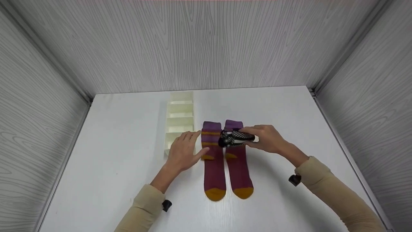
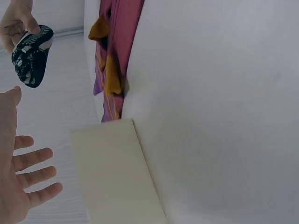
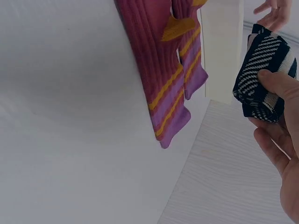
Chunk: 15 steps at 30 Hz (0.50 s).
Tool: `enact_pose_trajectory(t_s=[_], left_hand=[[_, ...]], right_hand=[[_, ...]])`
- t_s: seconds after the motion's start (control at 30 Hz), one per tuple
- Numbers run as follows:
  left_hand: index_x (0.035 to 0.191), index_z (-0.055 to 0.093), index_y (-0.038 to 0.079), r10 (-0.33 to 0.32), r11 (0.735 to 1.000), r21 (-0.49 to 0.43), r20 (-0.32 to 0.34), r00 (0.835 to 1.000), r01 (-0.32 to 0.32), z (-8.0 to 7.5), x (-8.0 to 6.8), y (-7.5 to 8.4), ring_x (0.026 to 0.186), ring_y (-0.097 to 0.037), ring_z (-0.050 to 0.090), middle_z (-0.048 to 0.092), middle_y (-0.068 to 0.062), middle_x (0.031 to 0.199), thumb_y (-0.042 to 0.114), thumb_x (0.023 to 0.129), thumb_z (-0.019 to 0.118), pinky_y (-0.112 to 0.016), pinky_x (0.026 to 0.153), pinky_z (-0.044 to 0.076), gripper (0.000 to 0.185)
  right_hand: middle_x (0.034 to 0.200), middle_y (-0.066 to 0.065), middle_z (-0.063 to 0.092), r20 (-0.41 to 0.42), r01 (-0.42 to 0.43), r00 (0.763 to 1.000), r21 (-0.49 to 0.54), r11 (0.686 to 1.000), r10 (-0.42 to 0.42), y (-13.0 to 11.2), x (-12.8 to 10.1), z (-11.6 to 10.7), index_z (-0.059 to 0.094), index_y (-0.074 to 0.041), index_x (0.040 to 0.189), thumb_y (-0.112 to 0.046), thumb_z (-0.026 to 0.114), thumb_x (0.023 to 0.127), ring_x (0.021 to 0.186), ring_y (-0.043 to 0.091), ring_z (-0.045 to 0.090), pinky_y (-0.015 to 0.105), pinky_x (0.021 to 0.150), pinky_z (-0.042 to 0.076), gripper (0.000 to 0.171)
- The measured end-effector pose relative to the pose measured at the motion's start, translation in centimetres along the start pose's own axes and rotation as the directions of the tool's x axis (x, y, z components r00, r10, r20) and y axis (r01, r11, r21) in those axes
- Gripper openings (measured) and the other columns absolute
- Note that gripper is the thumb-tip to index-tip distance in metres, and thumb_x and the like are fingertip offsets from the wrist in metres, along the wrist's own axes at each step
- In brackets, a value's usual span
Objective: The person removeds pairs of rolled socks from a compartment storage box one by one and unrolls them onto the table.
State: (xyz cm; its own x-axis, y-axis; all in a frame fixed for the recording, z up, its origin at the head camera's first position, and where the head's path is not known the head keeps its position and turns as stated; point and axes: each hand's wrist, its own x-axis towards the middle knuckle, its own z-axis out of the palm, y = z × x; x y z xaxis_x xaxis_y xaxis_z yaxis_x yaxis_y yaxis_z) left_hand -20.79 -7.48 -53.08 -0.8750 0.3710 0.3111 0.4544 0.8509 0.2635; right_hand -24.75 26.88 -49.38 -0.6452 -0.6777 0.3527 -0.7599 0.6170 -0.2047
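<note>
The two flat socks (image 1: 225, 158) are maroon through the foot and leg, with mustard-yellow toes and heels, lilac cuffs and thin mustard stripes across the cuffs; the rolled sock bundle (image 1: 235, 138) is black, or very dark navy, with white diagonal stripes and a plain cream-white band at one end; the divided organiser box (image 1: 179, 120) is pale cream all over; the table (image 1: 122, 167) is plain white; the walls (image 1: 206, 45) are light grey with a wood-grain pattern; the sleeves (image 1: 334, 190) are beige.

You had bare white tabletop (image 1: 122, 167) left & right; cream compartmented plastic organiser (image 1: 179, 120) & flat purple-maroon socks (image 1: 225, 161) blocked centre.
</note>
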Motion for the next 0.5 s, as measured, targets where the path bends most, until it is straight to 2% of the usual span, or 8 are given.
enact_pose_trajectory(t_s=[0.13, 0.3, 0.5], left_hand=[[0.15, 0.056, 0.01, 0.065, 0.997, -0.045, -0.007, 0.998, -0.066, 1.5, 0.6, 2.1, 0.128, -0.03, 0.064, 0.069, -0.011, 0.136, 0.06, 0.099, 0.063, -0.046, 0.106, 0.057, 0.072], [0.15, 0.056, 0.012, 0.141, 0.99, -0.029, 0.016, 0.99, -0.141, 3.4, 1.5, 4.4, 0.126, -0.026, 0.065, 0.07, -0.008, 0.136, 0.064, 0.098, 0.061, -0.041, 0.105, 0.058, 0.073], [0.153, 0.053, 0.016, 0.139, 0.983, -0.13, 0.081, 0.987, -0.128, 5.4, 2.9, 6.7, 0.128, -0.026, 0.066, 0.069, -0.008, 0.14, 0.071, 0.096, 0.058, -0.041, 0.104, 0.058, 0.078]], right_hand=[[0.109, 0.009, 0.082, -0.007, -0.03, 1.0, -0.014, 0.999, 0.03, 0.2, -2.0, 0.1, 0.074, -0.012, 0.129, -0.015, 0.091, 0.082, 0.085, 0.02, 0.076, 0.036, 0.069, 0.061, 0.05], [0.108, 0.009, 0.082, -0.04, -0.039, 0.998, -0.021, 0.999, 0.039, 0.5, -4.1, 0.2, 0.074, -0.014, 0.127, -0.014, 0.093, 0.079, 0.086, 0.021, 0.077, 0.037, 0.069, 0.062, 0.051], [0.104, 0.009, 0.082, -0.106, -0.015, 0.994, -0.071, 0.997, 0.008, 0.7, -6.1, 0.2, 0.075, -0.014, 0.122, -0.012, 0.097, 0.072, 0.086, 0.022, 0.079, 0.038, 0.071, 0.065, 0.055]])
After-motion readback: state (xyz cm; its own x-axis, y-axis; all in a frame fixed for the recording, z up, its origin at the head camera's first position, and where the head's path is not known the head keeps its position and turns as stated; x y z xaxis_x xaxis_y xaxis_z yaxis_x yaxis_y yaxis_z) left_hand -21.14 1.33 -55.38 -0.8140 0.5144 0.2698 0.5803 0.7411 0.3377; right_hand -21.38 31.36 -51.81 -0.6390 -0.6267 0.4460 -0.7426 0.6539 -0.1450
